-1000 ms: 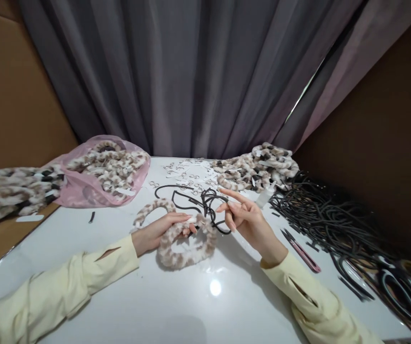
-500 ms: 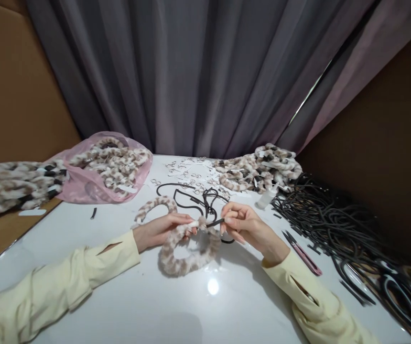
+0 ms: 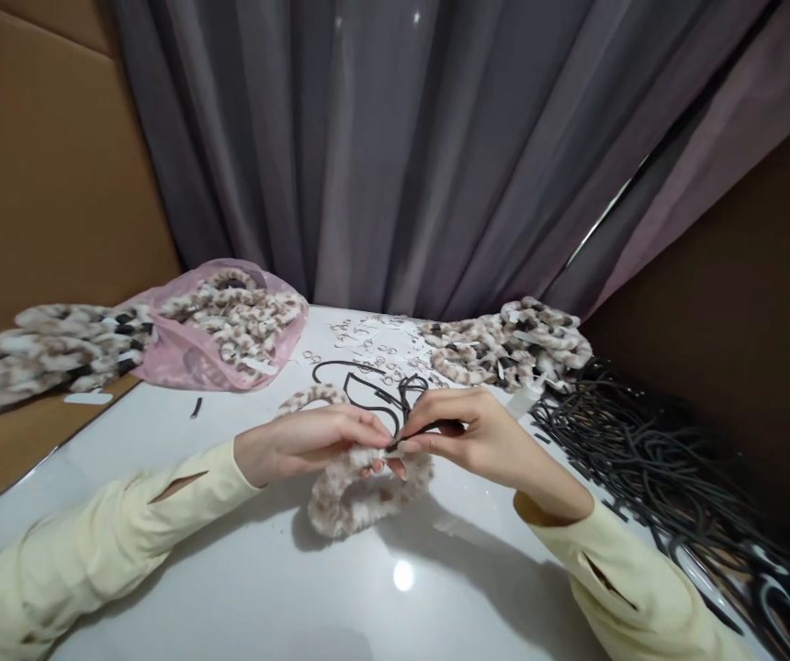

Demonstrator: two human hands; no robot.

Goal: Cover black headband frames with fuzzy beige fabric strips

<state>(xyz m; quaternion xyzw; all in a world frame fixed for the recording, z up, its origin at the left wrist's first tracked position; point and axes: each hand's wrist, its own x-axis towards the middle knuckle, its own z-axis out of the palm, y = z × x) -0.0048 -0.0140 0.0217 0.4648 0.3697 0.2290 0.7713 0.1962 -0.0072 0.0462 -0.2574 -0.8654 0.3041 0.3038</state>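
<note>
In the middle of the table I hold a fluffy white-and-brown spotted loop (image 3: 340, 509) up off the surface. My left hand (image 3: 319, 436) is closed on its upper end, fingers around the white tip. My right hand (image 3: 460, 431) pinches a black cord (image 3: 436, 426) close against that tip, thumb and forefinger together. Whether the cord end sits inside the loop's end or only touches it is hidden by my fingers. Just behind my left hand lies another spotted loop (image 3: 310, 397), partly covered. Loose black cords (image 3: 360, 390) lie beyond my hands.
At the back left, a pink plastic bag (image 3: 161, 353) holds several spotted loops, with more loops (image 3: 64, 344) beside it. Small metal rings (image 3: 367, 344) are scattered at the back. A loop pile (image 3: 525, 340), a small bottle (image 3: 523, 397) and heaped black cords (image 3: 636, 450) occupy the right.
My right hand has moved left, bringing the cord against the loop's end, and my hands are now close together. The pink-handled snips are no longer visible. The view has shifted slightly.
</note>
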